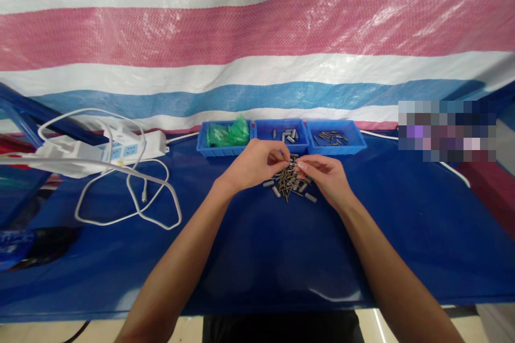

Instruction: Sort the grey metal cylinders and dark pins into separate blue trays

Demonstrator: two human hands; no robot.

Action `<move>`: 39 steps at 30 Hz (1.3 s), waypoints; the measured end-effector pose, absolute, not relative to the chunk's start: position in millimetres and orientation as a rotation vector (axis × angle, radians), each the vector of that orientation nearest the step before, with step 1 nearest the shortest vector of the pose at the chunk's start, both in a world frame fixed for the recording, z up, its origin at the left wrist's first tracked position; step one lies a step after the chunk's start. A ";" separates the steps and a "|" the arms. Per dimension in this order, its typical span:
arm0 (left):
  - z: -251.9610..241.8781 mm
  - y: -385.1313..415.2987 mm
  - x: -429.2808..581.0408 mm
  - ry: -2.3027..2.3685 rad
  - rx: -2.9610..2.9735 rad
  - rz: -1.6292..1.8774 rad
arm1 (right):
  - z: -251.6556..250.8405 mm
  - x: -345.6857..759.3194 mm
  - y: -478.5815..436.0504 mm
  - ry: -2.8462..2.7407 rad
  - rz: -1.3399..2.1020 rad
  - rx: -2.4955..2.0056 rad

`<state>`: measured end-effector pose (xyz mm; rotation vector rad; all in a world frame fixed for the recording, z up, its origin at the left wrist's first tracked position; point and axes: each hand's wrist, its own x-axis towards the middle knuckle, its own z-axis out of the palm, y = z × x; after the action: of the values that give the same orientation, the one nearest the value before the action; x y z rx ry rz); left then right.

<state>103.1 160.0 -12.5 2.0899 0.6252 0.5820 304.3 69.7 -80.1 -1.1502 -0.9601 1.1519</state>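
My left hand [259, 162] and my right hand [326, 176] meet over a pile of small metal parts [288, 183] on the blue tabletop. Thumb and forefinger are pinched together on each hand, and the fingertips almost touch. Something small and greyish shows between them, too small to name. Thin brass-coloured pins and short grey cylinders make up the pile, with a few cylinders [310, 198] lying loose at its edge. Just behind the hands, a blue bin [280, 123] contains several grey cylinders. To its right, another blue bin [354, 144] holds thin pins.
A third blue bin [203, 144] on the left holds green plastic bags [231, 133]. White power strips [132, 149] and a looped white cable [177, 209] lie at the left. A dark bottle-like object [44, 246] rests near the left edge. Striped sheeting [257, 32] hangs behind the table.
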 end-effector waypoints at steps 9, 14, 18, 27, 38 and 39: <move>-22.6 161.3 103.9 0.845 2.356 0.373 | -79.8 311.2 73.4 -0.892 0.921 -1.203; -32.2 157.7 107.3 0.832 2.509 0.265 | -77.5 320.7 75.0 -0.942 0.564 -1.264; -34.6 153.6 111.0 0.871 2.601 0.214 | -80.1 327.1 75.3 -1.001 0.495 -1.290; -32.8 151.5 115.3 0.938 2.658 0.144 | -83.9 325.4 74.1 -1.086 0.551 -1.363; -37.9 149.8 118.0 0.999 2.701 0.104 | -78.0 318.1 72.0 -1.137 0.617 -1.399; -37.5 149.5 118.2 1.007 2.703 0.098 | -76.8 317.2 71.8 -1.140 0.619 -1.402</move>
<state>118.2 149.5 -37.5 2.7035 1.0075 0.0979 317.2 71.8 -76.8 -1.4021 -1.1402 0.6186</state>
